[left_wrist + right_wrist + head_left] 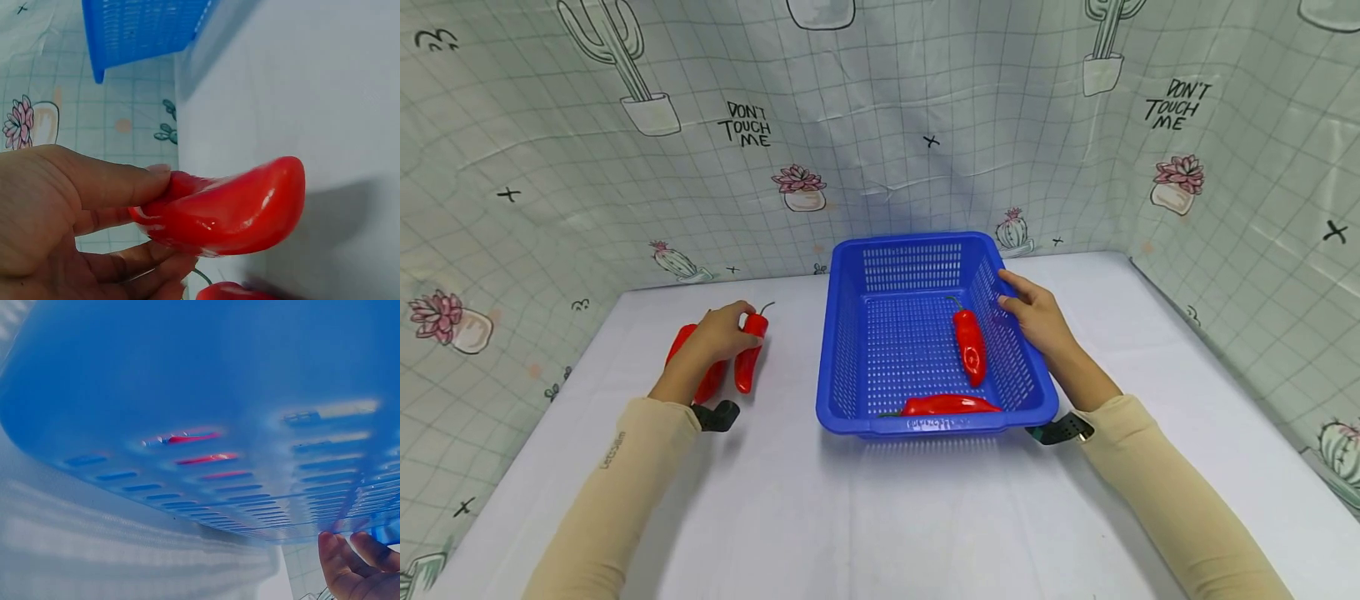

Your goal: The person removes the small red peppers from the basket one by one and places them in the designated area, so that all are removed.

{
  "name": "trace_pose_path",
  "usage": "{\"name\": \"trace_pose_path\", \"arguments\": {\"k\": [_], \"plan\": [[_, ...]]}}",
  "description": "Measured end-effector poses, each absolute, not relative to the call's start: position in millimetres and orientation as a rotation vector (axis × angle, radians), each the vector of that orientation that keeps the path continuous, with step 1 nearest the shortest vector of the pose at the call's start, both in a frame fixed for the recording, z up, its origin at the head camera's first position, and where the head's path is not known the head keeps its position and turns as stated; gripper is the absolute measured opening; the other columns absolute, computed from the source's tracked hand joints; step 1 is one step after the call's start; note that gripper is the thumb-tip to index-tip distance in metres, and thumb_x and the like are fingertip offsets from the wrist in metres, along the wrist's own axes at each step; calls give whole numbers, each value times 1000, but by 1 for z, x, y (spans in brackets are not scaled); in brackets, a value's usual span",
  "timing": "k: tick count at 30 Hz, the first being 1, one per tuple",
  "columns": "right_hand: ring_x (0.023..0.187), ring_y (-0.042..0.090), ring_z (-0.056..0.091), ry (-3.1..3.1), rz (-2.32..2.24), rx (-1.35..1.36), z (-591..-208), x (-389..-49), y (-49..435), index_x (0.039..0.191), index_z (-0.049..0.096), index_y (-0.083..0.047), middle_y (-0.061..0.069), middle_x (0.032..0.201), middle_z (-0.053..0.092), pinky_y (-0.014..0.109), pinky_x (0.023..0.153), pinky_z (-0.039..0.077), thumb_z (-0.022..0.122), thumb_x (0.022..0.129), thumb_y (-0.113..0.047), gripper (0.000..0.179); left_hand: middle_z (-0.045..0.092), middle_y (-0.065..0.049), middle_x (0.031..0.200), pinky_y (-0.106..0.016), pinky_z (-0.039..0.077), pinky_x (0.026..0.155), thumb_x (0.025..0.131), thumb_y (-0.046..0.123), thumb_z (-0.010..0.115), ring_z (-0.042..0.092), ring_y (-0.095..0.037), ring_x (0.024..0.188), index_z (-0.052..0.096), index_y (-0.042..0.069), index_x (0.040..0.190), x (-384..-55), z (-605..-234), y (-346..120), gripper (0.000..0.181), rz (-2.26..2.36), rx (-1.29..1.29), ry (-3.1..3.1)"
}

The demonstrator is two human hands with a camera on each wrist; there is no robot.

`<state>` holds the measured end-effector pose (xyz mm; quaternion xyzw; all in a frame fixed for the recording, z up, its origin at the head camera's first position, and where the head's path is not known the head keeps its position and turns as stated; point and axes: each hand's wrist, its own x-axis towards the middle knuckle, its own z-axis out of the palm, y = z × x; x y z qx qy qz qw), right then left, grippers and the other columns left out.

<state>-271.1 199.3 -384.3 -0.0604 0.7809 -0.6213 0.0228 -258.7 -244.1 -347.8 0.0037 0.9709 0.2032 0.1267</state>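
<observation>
On the left of the table, my left hand (727, 332) pinches a shiny red chili pepper (748, 367) near its stem end, thumb on one side and fingers on the other. In the left wrist view the same pepper (231, 209) points its blunt tip away from the hand. More red peppers (710, 383) lie beside it, partly hidden by the hand and wrist. My right hand (1037, 317) grips the right rim of a blue plastic basket (895, 425), its fingertips (331, 550) showing by the slotted wall in the right wrist view.
Inside the basket one red pepper (971, 346) lies along the right side, and another red pepper (951, 405) lies along the near wall. The white table (880, 517) is backed by a gridded cloth (880, 150) with cactus drawings, which also rises at both sides.
</observation>
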Motion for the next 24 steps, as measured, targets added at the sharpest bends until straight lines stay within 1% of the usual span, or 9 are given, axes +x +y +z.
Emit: {"name": "trace_pose_path", "arguments": {"k": [4,8,11,15,17,19,21,24], "plan": [[138,37,40,2405,-1932,-184,-386,-271,200,154,28,-7,18,158,29,35,98,49,42,103,-8,54,51,-31,130,-60,49,94,92,17,61,46,-45,117,40,-3,141,-256,-350,-246,57,563,3,2836],[137,37,41,2418,-1928,-190,-386,-272,200,154,29,-7,19,158,30,19,87,53,42,103,-8,53,51,-31,130,-60,50,92,91,17,63,47,-45,117,41,-2,141,-255,-352,-248,58,538,-16,2836],[135,38,43,2432,-1925,-192,-386,-272,200,154,29,-6,20,157,31,14,82,53,43,103,-8,53,51,-30,129,-63,48,93,89,18,64,46,-47,119,41,-1,139,-256,-354,-250,59,501,-40,2846],[135,37,43,2435,-1920,-184,-386,-271,200,154,30,-6,19,157,32,22,89,54,43,102,-8,53,52,-31,129,-68,43,95,87,19,66,44,-50,121,42,-1,138,-256,-357,-252,60,461,-56,2860],[136,36,42,2446,-1907,-188,-386,-271,200,154,29,-6,19,157,32,25,92,53,43,103,-8,53,51,-31,129,-66,45,94,87,19,67,43,-51,122,42,0,138,-257,-359,-252,60,478,-64,2848],[137,35,42,2461,-1895,-190,-386,-272,201,154,30,-6,18,157,32,26,94,52,43,103,-8,53,50,-31,130,-62,50,91,87,19,67,42,-52,122,41,0,139,-256,-358,-253,61,501,-71,2831],[138,34,41,2472,-1889,-194,-387,-272,201,154,29,-6,18,157,32,31,98,50,43,103,-8,53,49,-31,130,-58,53,87,87,18,68,40,-52,123,40,1,139,-254,-357,-252,62,525,-82,2813],[139,33,40,2480,-1887,-196,-388,-273,201,154,30,-6,17,157,32,40,104,45,43,103,-9,53,49,-31,129,-57,55,85,87,17,68,38,-53,123,40,1,140,-252,-358,-253,62,529,-79,2806]]}}
